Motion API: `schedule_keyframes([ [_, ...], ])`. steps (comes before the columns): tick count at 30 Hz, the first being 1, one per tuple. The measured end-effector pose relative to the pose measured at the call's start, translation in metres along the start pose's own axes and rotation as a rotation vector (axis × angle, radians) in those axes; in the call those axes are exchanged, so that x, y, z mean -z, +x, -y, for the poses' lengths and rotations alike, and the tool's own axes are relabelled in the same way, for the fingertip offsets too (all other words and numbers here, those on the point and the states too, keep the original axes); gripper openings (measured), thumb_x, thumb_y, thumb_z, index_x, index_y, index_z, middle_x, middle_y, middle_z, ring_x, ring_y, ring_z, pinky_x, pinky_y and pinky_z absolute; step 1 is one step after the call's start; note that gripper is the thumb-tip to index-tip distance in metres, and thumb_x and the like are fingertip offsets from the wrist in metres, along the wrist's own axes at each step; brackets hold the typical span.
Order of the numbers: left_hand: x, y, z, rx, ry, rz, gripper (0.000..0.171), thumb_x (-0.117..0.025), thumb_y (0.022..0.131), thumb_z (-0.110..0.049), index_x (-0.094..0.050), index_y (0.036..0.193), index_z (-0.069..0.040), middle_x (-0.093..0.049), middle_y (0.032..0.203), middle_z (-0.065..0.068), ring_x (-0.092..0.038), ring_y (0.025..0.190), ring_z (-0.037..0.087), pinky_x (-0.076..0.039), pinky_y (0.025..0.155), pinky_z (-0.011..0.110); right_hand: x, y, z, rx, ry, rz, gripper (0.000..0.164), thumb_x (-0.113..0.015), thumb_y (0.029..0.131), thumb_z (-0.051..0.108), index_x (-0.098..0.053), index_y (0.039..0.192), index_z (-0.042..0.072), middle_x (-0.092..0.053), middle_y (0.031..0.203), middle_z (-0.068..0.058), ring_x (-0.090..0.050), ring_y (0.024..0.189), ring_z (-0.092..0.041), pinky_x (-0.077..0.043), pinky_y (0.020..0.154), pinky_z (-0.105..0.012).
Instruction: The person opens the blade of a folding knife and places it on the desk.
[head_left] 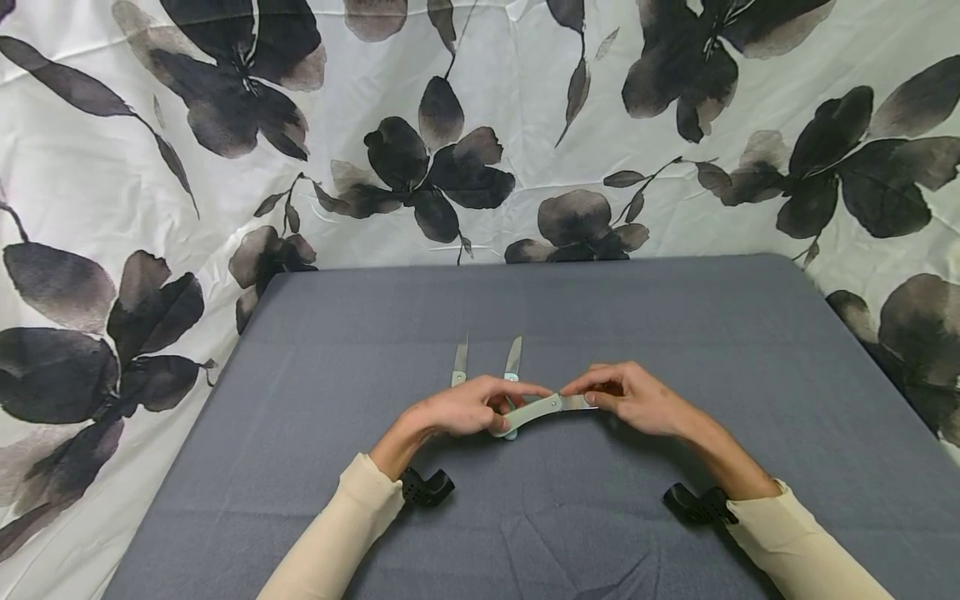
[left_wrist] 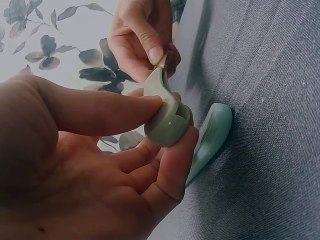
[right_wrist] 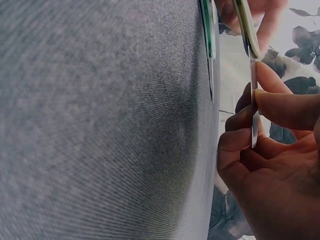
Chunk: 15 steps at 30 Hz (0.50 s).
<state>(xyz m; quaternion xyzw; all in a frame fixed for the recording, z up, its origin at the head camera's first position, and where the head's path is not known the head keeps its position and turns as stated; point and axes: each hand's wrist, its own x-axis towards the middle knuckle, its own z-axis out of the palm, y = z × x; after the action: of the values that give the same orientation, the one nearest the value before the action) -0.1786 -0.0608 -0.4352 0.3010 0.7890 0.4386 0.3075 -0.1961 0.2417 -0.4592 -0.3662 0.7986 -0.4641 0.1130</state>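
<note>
A folding knife (head_left: 536, 410) with a pale green handle is held up between both hands, its blade swung out from the handle. My left hand (head_left: 465, 407) grips the handle end, with thumb and fingers around it in the left wrist view. On the other side, my right hand (head_left: 641, 400) pinches the blade (right_wrist: 254, 80) between thumb and fingers. A second knife with a light teal handle (left_wrist: 216, 131) lies on the cloth beneath, partly hidden by the left hand. Left of it rests a third knife (head_left: 460, 362), blade pointing away and most of its handle covered.
A grey cloth (head_left: 360, 317) covers the table, with creases near the front edge. Behind and beside it hangs a white floral sheet (head_left: 525, 108). Black wrist devices (head_left: 427, 487) sit at both cream sleeves (head_left: 348, 517).
</note>
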Motion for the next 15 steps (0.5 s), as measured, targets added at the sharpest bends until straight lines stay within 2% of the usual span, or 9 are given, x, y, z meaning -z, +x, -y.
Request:
schedule_keyframes([
  [2,0.0006,-0.0002,0.0007,-0.003,-0.003,0.010,0.074,-0.051,0.088,0.008,-0.052,0.155,-0.025,-0.066,0.133,0.015,-0.044,0.070,0.012,-0.035,0.066,0.028,-0.0003,0.0007,0.0009,-0.002,-0.005,0.005,0.027,-0.060,0.102,-0.002,-0.077,0.120,0.008,-0.075,0.110,-0.011,-0.065,0.092,-0.013,-0.052,0.077,-0.023],
  [5,0.0014,-0.0002,0.0017,-0.008,-0.007,0.023,0.075,-0.050,0.087,0.009,-0.053,0.154,-0.024,-0.067,0.116,0.015,-0.037,0.067,0.012,-0.033,0.065,0.028,-0.0008,0.0018,0.0026,-0.012,-0.010,0.011,0.028,-0.060,0.102,-0.001,-0.078,0.120,0.010,-0.075,0.109,-0.009,-0.063,0.089,-0.010,-0.051,0.075,-0.023],
  [7,0.0022,0.0000,0.0022,-0.009,-0.010,0.028,0.076,-0.050,0.085,0.009,-0.053,0.154,-0.024,-0.065,0.109,0.016,-0.038,0.067,0.012,-0.033,0.064,0.027,-0.0009,0.0025,0.0038,-0.020,-0.013,0.013,0.028,-0.060,0.102,-0.002,-0.078,0.120,0.011,-0.075,0.109,-0.009,-0.061,0.088,-0.009,-0.050,0.075,-0.023],
  [12,0.0048,0.0002,0.0016,-0.006,-0.015,0.045,0.076,-0.049,0.084,0.010,-0.055,0.153,-0.023,-0.070,0.117,0.017,-0.050,0.072,0.010,-0.037,0.064,0.026,-0.0005,0.0044,0.0067,-0.044,-0.021,0.026,0.028,-0.059,0.102,0.000,-0.078,0.119,0.011,-0.075,0.108,-0.010,-0.060,0.087,-0.008,-0.049,0.075,-0.024],
  [15,0.0065,0.0001,0.0011,-0.005,-0.012,0.060,0.077,-0.049,0.084,0.011,-0.055,0.153,-0.022,-0.070,0.119,0.019,-0.052,0.073,0.009,-0.037,0.064,0.026,-0.0002,0.0054,0.0079,-0.052,-0.029,0.040,0.028,-0.059,0.103,0.000,-0.078,0.120,0.011,-0.075,0.109,-0.010,-0.059,0.087,-0.008,-0.048,0.075,-0.024],
])
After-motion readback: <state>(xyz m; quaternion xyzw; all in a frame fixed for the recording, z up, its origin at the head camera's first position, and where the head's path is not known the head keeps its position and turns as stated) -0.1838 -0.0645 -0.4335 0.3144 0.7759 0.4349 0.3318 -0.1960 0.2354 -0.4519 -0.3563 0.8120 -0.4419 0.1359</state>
